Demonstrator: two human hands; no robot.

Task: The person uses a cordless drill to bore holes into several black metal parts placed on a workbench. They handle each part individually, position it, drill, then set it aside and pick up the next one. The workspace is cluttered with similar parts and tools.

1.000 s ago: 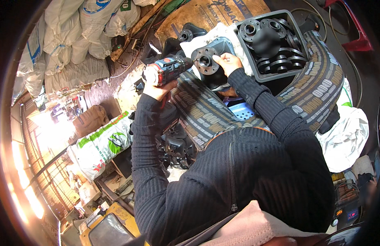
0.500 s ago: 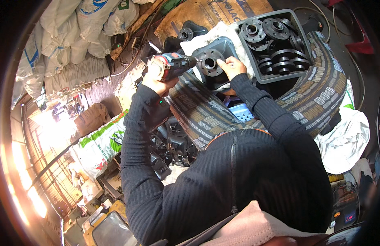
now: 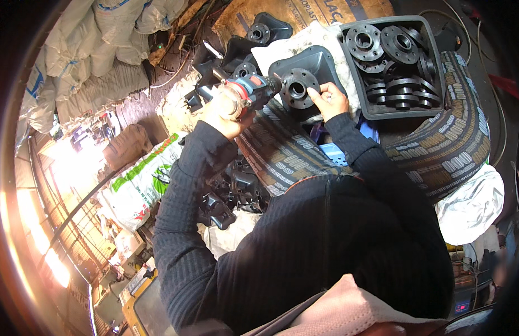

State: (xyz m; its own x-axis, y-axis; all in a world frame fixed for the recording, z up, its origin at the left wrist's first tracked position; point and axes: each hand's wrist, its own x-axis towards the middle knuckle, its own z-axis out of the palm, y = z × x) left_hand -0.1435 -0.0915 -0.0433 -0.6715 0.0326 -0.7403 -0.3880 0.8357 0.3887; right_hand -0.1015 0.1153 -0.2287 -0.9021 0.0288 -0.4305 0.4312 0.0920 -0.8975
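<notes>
My left hand (image 3: 225, 110) grips a red and black power driver (image 3: 249, 91) whose tip points at a round black flange (image 3: 297, 88). The flange sits on a dark grey moulded housing (image 3: 315, 63), and my right hand (image 3: 329, 99) presses on the flange's lower right edge with its fingers. Both parts rest on a striped woven cloth (image 3: 439, 151) over the work surface. My black sleeves cover both forearms.
A grey crate (image 3: 383, 111) holding several black flanges stands right of the housing. More dark housings lie at the back (image 3: 266, 31) and in a pile lower left (image 3: 237, 190). White sacks (image 3: 97, 50) line the upper left; a printed sack (image 3: 137, 182) lies below them.
The driver has swung from lying to the left up to the flange, its tip now at the flange's rim. My right hand stays on the flange. The head view has shifted slightly.
</notes>
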